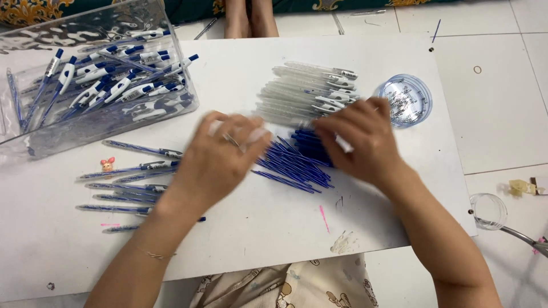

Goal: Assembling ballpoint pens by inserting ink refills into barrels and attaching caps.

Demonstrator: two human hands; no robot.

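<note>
head view: left hand (pixel 220 154) and right hand (pixel 362 140) are pinching a blurred clear pen barrel (pixel 257 136) over thin blue refills (pixel 294 162); round clear plastic tub (pixel 406 100) is sitting just beyond the right hand on white board (pixel 257 228).

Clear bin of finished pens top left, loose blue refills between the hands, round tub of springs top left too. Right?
Not quite. The head view shows the round tub at the top right, beside the right hand. The clear bin and the blue refills are as you say.

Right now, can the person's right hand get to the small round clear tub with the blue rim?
Probably yes. The right hand is just beside the small round clear tub on the white board, with nothing between them.
</note>
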